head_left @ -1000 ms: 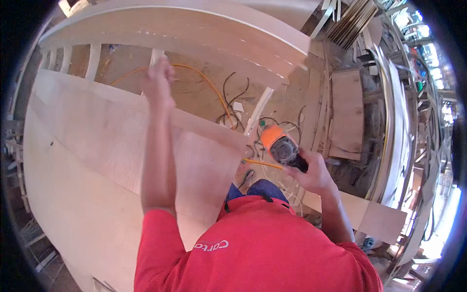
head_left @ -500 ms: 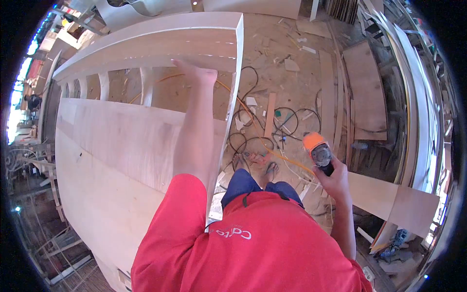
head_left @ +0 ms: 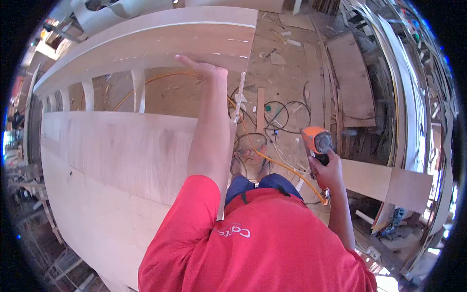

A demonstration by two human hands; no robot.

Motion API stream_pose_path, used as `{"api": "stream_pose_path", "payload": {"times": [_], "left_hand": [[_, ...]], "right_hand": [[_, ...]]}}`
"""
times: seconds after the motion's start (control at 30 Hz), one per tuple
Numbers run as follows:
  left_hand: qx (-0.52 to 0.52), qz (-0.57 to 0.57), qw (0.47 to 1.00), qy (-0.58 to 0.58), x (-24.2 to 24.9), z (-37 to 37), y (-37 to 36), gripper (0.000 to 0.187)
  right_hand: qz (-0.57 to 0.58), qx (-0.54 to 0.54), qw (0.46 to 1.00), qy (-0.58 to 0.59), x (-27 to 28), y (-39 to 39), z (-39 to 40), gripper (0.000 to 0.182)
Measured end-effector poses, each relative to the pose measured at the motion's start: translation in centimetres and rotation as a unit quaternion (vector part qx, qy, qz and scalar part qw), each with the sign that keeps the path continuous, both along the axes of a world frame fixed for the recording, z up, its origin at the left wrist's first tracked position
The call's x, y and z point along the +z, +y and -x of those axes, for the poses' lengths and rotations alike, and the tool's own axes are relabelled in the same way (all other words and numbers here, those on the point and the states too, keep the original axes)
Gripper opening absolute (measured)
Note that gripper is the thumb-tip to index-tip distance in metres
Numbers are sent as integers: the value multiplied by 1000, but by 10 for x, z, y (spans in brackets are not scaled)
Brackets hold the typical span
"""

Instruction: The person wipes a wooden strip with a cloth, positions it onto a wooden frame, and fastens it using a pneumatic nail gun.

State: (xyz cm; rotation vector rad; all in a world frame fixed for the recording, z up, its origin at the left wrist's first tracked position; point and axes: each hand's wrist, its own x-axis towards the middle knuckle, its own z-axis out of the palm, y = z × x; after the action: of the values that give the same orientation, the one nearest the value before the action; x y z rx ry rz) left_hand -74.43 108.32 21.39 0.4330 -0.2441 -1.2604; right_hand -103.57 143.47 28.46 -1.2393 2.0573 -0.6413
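My left arm reaches across a large pale plywood frame [head_left: 116, 151]. My left hand [head_left: 206, 69] is at the lower edge of its long upright board [head_left: 146, 46], thumb stretched along the face. The other fingers are hidden and seem to be hooked round the edge. My right hand [head_left: 328, 170] is wrapped round the handle of an orange and black nail gun [head_left: 316, 138], held in the air right of the frame. A yellow air hose [head_left: 287, 167] runs close below that hand.
Dark cables [head_left: 284, 114], a narrow wood strip [head_left: 260, 109] and offcuts litter the dusty floor near my feet. Plywood sheets [head_left: 350, 78] lean on the right. A pale board [head_left: 365, 180] lies beside my right forearm. Curved white panels [head_left: 109, 17] stand at the back.
My view has shifted, and the frame's end board extends further right across it. The nail gun has turned, showing more of its orange body. My left hand stays at the board.
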Motion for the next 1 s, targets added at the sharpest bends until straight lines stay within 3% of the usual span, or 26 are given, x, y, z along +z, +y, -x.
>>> {"api": "stream_pose_path", "payload": {"times": [0.07, 0.17, 0.37, 0.4, 0.47, 0.67, 0.77, 0.87, 1.0], "left_hand": [[110, -21, 993, 27, -14, 1, -10, 104], [127, -104, 986, -22, -2, 1, -4, 102], [188, -132, 968, -98, 23, 10, 4, 102], [184, -132, 968, -105, 23, 13, 6, 102], [191, -236, 941, -150, 47, 21, 16, 104], [184, -315, 912, -191, 49, 26, 18, 113], [177, -335, 905, -191, 50, 26, 16, 115], [186, -340, 898, -208, 46, 25, 14, 116], [187, -309, 910, -205, 47, 27, 15, 115]], "right_hand": [[-44, 23, 998, 40, 8, -2, -8, 39], [-16, 29, 999, 13, 2, -3, -12, 40], [-10, 22, 1000, 17, -8, -14, -21, 39], [-12, 17, 1000, 10, -14, -16, -20, 39], [-26, 37, 998, 36, -23, -22, -20, 39], [-25, 54, 997, -45, -31, -55, -20, 44], [25, 47, 989, -136, -30, -78, -26, 48], [-4, 65, 996, -54, -37, -109, -40, 51], [-2, -11, 995, -102, -26, -161, -76, 64]]}}
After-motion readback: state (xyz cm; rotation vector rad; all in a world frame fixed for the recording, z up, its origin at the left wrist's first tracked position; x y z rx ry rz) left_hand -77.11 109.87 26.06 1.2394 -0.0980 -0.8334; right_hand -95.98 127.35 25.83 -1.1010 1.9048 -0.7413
